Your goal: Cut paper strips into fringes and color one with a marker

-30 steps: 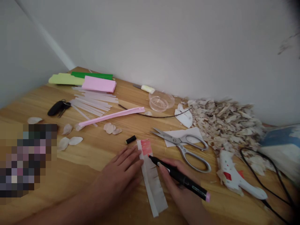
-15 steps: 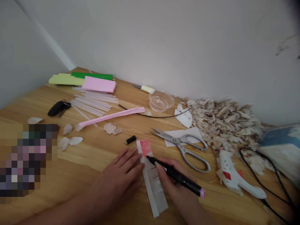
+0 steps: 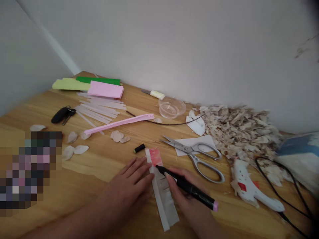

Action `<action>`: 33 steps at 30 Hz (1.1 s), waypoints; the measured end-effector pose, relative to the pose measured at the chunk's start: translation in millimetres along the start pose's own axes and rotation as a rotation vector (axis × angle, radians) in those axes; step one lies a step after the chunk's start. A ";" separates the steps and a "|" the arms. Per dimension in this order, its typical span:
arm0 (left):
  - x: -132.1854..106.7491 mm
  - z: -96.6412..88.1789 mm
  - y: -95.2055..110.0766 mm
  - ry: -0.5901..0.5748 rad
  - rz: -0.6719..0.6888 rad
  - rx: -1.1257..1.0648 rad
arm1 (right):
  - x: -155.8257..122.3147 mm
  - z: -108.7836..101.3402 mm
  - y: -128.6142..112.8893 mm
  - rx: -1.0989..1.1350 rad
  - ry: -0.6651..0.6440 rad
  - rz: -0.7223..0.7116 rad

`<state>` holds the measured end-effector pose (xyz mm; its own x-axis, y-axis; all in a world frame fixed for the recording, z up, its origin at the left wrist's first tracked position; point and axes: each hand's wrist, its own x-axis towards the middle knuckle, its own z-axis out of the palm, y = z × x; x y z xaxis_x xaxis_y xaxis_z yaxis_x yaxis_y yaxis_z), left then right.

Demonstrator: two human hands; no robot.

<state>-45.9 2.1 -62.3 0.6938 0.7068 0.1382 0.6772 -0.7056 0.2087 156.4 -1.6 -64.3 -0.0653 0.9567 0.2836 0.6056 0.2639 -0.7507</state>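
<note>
My right hand [image 3: 190,202] grips a black marker [image 3: 191,191] with a pink end, its tip touching a whitish strip [image 3: 170,210] of thin paper or film. The strip's far end carries a red-pink coloured patch [image 3: 156,156]. Flat beside it lies my left hand [image 3: 133,184], fingers stretched out, their tips on the strip's left edge. Just beyond the fingertips is a small black marker cap [image 3: 139,148]. Silver scissors [image 3: 194,152] rest with blades slightly apart on a white piece of paper [image 3: 209,141], right of the strip.
A white glue gun [image 3: 249,189] with a black cord [image 3: 286,174] lies at right, before a heap of dry petal-like flakes [image 3: 244,129]. Farther back are a clear plastic bowl [image 3: 171,108], a knife [image 3: 157,95], a folded pink strip [image 3: 119,123], translucent sticks [image 3: 99,111] and keys [image 3: 62,114].
The marker tip stays at the lower edge of the red-pink patch with almost no movement. Both hands keep their places; the view has shifted very slightly.
</note>
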 end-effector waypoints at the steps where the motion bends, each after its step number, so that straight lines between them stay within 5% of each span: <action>1: 0.0 0.0 0.0 0.000 -0.006 0.002 | 0.2 0.7 -0.2 0.009 -0.008 0.012; 8: 0.8 1.5 -0.8 0.009 -0.024 -0.005 | 5.0 -10.3 1.8 -0.045 0.033 0.111; 33: 1.6 -0.1 -0.7 0.017 -0.027 0.015 | 6.6 -10.1 0.3 -0.066 0.046 0.060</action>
<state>-45.3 3.7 -62.1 0.6711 0.7262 0.1490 0.6994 -0.6869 0.1976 164.2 3.5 -56.6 0.0083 0.9634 0.2678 0.6583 0.1964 -0.7267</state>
